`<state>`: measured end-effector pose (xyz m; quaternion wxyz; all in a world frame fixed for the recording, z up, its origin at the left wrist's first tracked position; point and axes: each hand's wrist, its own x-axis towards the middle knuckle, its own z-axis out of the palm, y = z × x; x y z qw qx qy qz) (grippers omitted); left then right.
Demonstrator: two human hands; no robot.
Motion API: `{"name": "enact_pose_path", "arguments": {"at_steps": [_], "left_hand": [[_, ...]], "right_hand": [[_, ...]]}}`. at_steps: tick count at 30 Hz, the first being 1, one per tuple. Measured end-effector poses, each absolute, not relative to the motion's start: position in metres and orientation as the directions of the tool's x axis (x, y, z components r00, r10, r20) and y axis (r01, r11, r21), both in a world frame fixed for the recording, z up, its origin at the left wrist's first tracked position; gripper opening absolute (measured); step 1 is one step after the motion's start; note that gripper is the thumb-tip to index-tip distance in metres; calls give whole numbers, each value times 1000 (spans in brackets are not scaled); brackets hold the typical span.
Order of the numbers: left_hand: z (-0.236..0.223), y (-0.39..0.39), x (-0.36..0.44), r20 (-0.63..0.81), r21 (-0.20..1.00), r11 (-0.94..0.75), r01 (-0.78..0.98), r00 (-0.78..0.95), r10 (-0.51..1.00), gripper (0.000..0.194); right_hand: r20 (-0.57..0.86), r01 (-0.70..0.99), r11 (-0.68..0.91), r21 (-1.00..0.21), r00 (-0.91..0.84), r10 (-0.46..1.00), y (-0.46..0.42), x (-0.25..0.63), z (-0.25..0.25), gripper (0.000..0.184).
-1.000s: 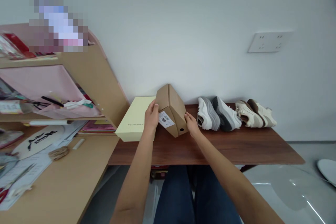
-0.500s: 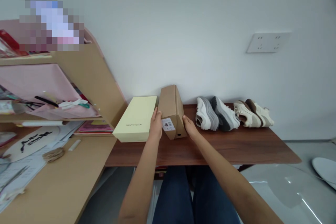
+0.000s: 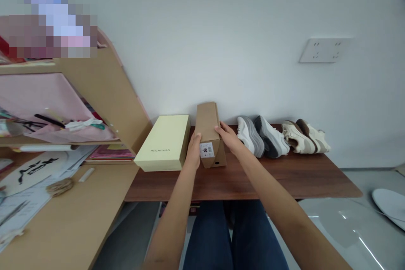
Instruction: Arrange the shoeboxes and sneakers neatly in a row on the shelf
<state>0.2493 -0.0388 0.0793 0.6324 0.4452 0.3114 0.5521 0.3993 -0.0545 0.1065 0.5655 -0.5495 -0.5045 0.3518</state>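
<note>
A brown cardboard shoebox (image 3: 207,120) stands on the dark wooden table (image 3: 268,181), its white label facing me. My left hand (image 3: 193,152) presses against the box's left side with the thumb near the top edge. On the right side my right hand (image 3: 228,137) grips it, thumb on the lid and fingers along the far part of that side. Left of it lies a pale yellow shoebox (image 3: 166,139) with dark lettering on its lid. To the right sit white and grey sneakers (image 3: 249,137), close to my right hand.
Cream and brown shoes (image 3: 302,137) sit farther right on the table. A light wooden desk (image 3: 95,202) with shelves, papers and a string coil (image 3: 60,186) adjoins at left. The white wall (image 3: 228,42) with a socket plate (image 3: 325,49) rises behind.
The shoebox has turned to sit straighter and shifted slightly right. My right hand has moved up and farther along its side, its thumb now on the lid.
</note>
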Motion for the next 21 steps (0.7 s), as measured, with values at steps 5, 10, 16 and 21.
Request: {"name": "enact_pose_path", "arguments": {"at_steps": [5,10,16,21], "left_hand": [[66,-40,253,98,904,22,-427,256,962,60],[50,-42,260,30,898,102,-429,289,957,67],[37,-40,261,-11,883,141,-447,283,959,68],[20,-36,258,-94,897,209,-390,295,951,61]], "right_hand": [[190,119,165,-979,245,951,-62,405,105,50],[157,46,151,-988,267,951,-66,414,101,51],[158,9,160,-987,226,961,-67,422,99,52],[145,-39,158,-987,233,962,-70,438,93,51]]}}
